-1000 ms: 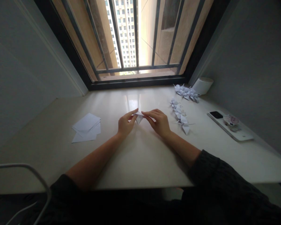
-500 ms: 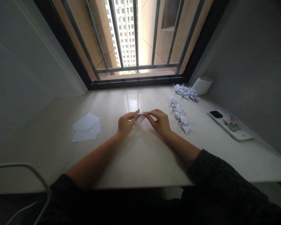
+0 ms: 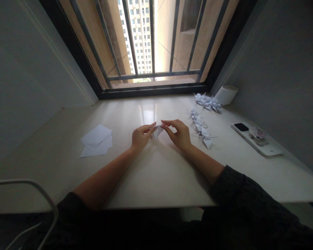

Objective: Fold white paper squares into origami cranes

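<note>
Windowsill station; 2 bare hands at work, mid-counter, below the barred window (image 3: 152, 41).

Folded paper piece (image 3: 158, 132): small, white, centred between the hands, a point hanging toward the near side. It sits directly ahead of the wearer, presumably so both hands reach it equally and daylight falls on the creases.

Left hand (image 3: 141, 138): thumb and fingertips pinch the paper's left side, likely to steady it. Right hand (image 3: 179, 134): thumb at the right side, forefinger arched just above it; cannot tell whether these fingers press the paper between them. Holding from opposite sides probably keeps the folds aligned while leaving the middle visible. Both forearms slant in from the near edge; the counter (image 3: 156, 180) may give them some support, though contact is hard to judge.

Left: flat paper sheets (image 3: 97, 136), overlapping, fanned askew, well apart from the hands; perhaps kept there for easy reach.

Right: paper cranes in 1 row (image 3: 201, 128) running near to far, close by the right hand. Farther, a crane cluster (image 3: 208, 103) bunched beside a white roll (image 3: 226, 95). The separation seems to protect their thin points from the elbows.

Far right: smartphone (image 3: 270, 149), lying flat, apparently set aside from the paper.
</note>
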A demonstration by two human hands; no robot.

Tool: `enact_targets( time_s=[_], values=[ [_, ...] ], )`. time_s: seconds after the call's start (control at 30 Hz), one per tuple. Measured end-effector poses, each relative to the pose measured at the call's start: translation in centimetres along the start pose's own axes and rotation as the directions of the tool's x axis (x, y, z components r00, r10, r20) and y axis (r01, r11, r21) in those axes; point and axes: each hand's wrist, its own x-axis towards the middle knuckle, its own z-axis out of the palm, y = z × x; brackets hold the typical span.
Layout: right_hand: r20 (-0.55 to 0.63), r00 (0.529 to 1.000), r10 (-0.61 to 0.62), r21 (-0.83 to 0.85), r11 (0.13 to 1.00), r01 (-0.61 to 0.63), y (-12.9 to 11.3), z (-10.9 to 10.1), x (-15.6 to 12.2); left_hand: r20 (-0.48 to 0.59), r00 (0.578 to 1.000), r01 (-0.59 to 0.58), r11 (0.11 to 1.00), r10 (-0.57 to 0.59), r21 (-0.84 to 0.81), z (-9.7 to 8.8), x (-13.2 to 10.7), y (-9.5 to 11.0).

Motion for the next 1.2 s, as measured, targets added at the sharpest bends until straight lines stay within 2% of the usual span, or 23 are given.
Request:
enact_targets(
  time_s=[0.17,0.67,1.2],
  values=[
    [0.028,0.998,-0.057,-0.022,0.998,0.058,0.19,-0.3,0.13,0.004,1.0,-0.003,0.999,0.003,0.044,0.06,-0.08,-0.11],
    [0.064,0.994,-0.086,-0.093,0.991,0.092,0.61,-0.31,0.08,-0.029,1.0,-0.01,0.999,0.011,0.036,0.07,-0.06,0.11],
    [0.088,0.995,-0.054,-0.061,0.996,0.06,0.51,-0.37,0.08,-0.04,0.999,-0.021,1.0,0.021,0.022,0.01,-0.03,-0.08]
  ],
)
